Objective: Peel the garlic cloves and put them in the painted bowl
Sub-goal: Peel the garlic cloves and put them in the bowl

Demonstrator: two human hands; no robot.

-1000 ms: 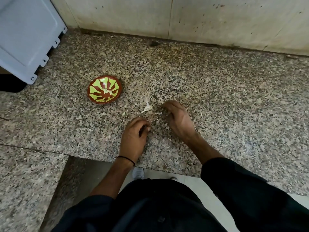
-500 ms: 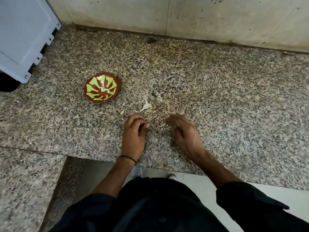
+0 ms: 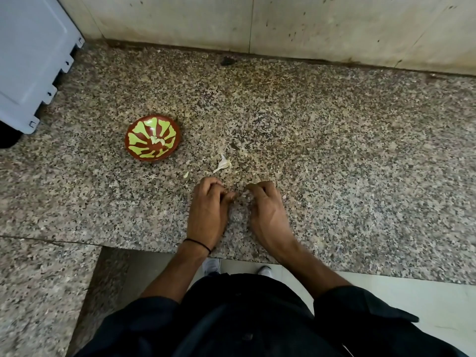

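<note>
Left hand (image 3: 208,211) and right hand (image 3: 268,212) curl close together on speckled granite worktop (image 3: 334,150), grip unclear; red-and-green painted bowl (image 3: 153,140) beyond the left.

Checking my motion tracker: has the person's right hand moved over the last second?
Yes. The right hand has pulled back toward the person, away from the white papery garlic skin scrap lying on the speckled granite counter.

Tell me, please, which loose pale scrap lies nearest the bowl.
The small scrap, left of the larger curled one; it sits closest to the bowl.
</note>
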